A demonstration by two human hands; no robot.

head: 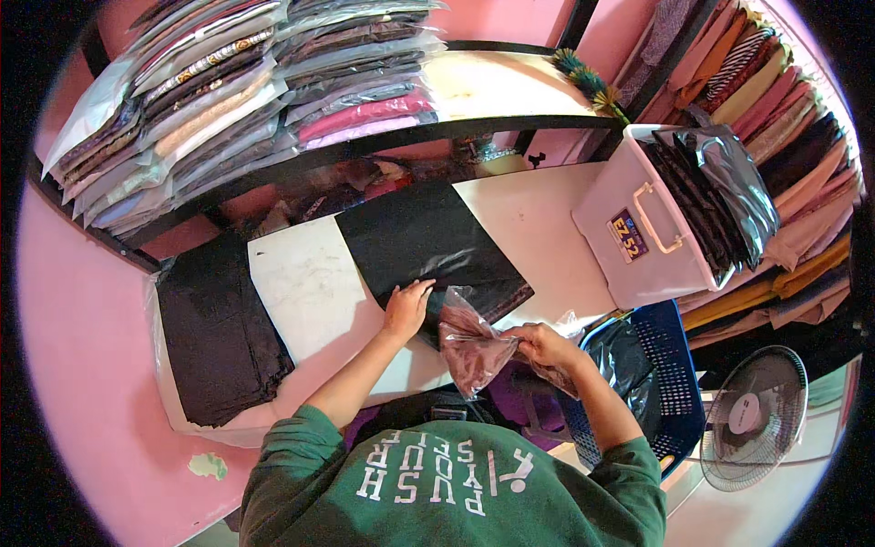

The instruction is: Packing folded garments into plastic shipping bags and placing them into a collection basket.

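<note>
A flat black plastic bag (427, 246) lies at a slant on the white table in front of me, glossy near its middle. My left hand (408, 309) rests on its near left part, holding nothing, with the fingers extended. In my right hand (543, 344) a clear plastic bag (475, 345) with a brownish-pink tint is gripped by its gathered middle. It hangs over the table's front edge and covers the near end of the black bag. Whether anything is inside the clear bag, I cannot tell.
Left on the white table (307, 267) lies a stack of black plastic bags (215, 335). A lidless white bin (608, 232) holding black packages stands right. Below it are a blue basket (673, 369) and a fan (752, 417). Wrapped garments (205, 102) fill the shelf above; clothes (765, 116) hang right.
</note>
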